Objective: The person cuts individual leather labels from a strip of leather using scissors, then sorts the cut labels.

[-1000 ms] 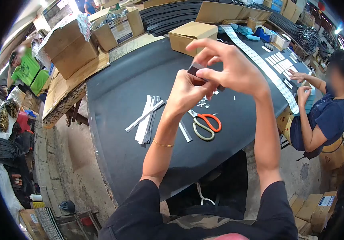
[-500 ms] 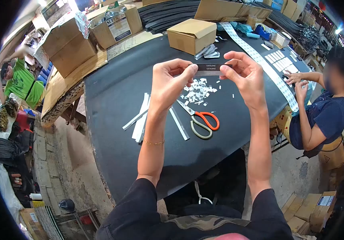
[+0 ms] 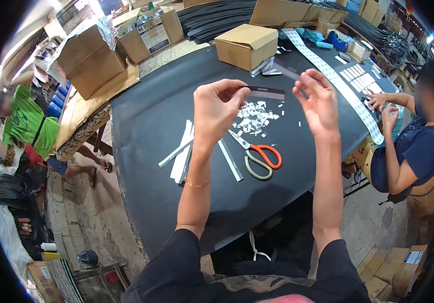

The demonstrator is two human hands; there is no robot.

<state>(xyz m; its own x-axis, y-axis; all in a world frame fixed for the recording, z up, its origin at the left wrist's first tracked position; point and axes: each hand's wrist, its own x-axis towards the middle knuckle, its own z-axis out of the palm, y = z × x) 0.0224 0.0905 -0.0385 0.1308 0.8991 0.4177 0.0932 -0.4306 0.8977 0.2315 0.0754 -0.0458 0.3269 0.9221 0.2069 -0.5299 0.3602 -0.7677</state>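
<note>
My left hand (image 3: pixel 216 108) pinches the end of a dark label strip (image 3: pixel 271 94) with small pale lettering and a paler lower edge. Another strip (image 3: pixel 287 71), smeared by motion, sticks out up and left from the fingertips of my right hand (image 3: pixel 320 103). The two strips are apart, both above the table. Below them lies a heap of small white and grey cut pieces (image 3: pixel 256 120). Scissors (image 3: pixel 265 157) with one orange and one grey-green handle rest partly open nearer to me. Long white strips (image 3: pixel 180 156) lie beside my left forearm.
On the black tabletop (image 3: pixel 146 202) stands a closed cardboard box (image 3: pixel 247 46) with grey strips (image 3: pixel 265 68) against it. A long printed white band (image 3: pixel 328 76) crosses to the right, where a co-worker (image 3: pixel 403 141) handles white cards (image 3: pixel 358 77). Another person (image 3: pixel 30 116) stands at left.
The dark label that both hands stretched between them stays in my left hand. My right hand has moved away slightly right, with a strip swung upward in its fingers.
</note>
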